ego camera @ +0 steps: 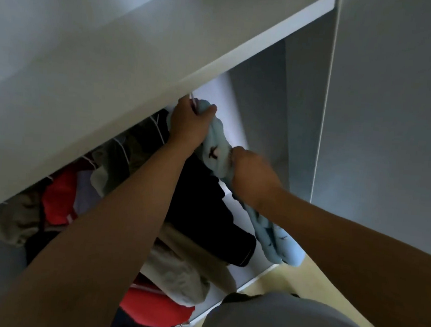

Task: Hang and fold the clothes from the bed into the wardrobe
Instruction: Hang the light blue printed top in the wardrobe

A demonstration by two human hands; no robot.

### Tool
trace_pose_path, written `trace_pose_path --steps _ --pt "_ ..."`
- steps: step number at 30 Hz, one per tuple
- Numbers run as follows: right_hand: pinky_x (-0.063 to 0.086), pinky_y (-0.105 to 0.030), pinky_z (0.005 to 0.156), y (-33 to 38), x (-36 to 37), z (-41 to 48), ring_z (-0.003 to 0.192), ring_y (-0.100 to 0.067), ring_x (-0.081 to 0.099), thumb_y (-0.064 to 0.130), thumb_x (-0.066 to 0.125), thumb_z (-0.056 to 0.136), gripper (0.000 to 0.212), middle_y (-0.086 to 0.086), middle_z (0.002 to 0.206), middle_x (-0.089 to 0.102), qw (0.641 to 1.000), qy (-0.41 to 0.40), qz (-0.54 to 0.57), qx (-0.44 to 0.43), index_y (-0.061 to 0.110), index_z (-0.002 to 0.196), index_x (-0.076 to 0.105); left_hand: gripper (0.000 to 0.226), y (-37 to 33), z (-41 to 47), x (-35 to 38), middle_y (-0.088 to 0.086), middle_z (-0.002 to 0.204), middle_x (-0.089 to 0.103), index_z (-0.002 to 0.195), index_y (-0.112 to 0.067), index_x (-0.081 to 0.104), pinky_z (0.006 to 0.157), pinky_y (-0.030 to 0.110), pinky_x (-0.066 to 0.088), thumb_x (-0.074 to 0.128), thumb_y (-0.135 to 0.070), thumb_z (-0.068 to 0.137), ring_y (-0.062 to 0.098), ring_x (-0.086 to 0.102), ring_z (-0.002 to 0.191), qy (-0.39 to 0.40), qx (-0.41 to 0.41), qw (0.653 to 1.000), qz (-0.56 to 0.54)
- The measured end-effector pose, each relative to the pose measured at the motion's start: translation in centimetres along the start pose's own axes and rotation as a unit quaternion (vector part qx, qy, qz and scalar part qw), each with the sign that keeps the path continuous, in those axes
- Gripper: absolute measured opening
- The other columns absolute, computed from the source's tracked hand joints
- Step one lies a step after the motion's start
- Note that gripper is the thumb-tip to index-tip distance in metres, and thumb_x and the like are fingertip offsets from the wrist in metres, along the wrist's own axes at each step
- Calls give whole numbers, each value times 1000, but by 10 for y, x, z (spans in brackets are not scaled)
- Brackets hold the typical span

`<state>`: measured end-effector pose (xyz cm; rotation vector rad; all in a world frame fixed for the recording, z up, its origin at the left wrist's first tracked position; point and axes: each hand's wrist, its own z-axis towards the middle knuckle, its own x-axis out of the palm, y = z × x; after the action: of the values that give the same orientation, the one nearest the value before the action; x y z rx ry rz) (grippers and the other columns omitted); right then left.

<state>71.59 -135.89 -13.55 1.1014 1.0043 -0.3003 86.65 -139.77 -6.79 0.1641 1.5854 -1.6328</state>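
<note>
At far left a red garment (59, 196) and pale ones hang packed together, then a black garment (205, 204) closest to my work. No room on that side; their white hooks crowd the space where I want mine.

My left hand (190, 120) is clenched around the neck of a white hanger (192, 100) and the top of the light blue garment (215, 155), pushed up right under the front edge of the shelf board (166, 62). The rail is hidden behind that board, so I would be hooking blind. As I judge it, that is risk 1: the hook misses or catches a neighbour's hanger. Risk 2: my knuckles scrape the board's edge, since there is almost no headroom.

The blue garment runs bunched from that hand down to my right hand (250, 171), which grasps it mid-length, the tail dangling below, beside the black one. A tug there could drag the cloth off the hanger's shoulders.

Rightward lies the only open room: a clear gap between the black garment and the wardrobe's side panel (304, 119). I would slide toward it, minding the panel's front edge.
</note>
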Motion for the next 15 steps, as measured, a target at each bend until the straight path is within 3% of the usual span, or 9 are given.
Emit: trace_pose_path --steps 2,4,6,12,15 --pt "38 -35 66 4 6 13 84 -36 59 12 58 87 21 -10 97 56 999 -31 14 -15 11 104 46 29 8 10 -8 14 129 61 112 -16 57 106 44 45 71 -25 88 30 59 120 4 8 1000 -12" --pt "44 -39 70 9 12 25 83 -35 58 11 53 89 19 -10 99 56 997 -60 31 -22 10 107 48 49 14 21 -17 15 138 57 132 -4 55 110 45 42 67 -30 92 29 54 129 13 11 1000 8" --pt "47 -43 72 16 17 34 83 -36 58 8 49 85 25 -11 101 56 995 -76 56 -27 8 110 49 56 22 30 -25 12 142 55 140 -7 52 112 45 39 61 -40 95 26 51 132 21 9 999 43" --pt "36 -35 64 37 38 65 75 -27 53 11 50 85 17 1 85 41 994 -77 63 -35 15 94 37 64 41 42 -28 8 146 51 144 -11 46 114 44 37 64 -44 93 25 48 134 -25 -19 999 25" --pt "34 -33 64 35 49 75 70 -21 45 15 51 88 17 5 79 35 994 -76 76 -24 16 91 35 71 49 45 -26 9 149 48 148 -11 39 114 43 37 63 -47 92 26 47 135 7 -45 997 55"
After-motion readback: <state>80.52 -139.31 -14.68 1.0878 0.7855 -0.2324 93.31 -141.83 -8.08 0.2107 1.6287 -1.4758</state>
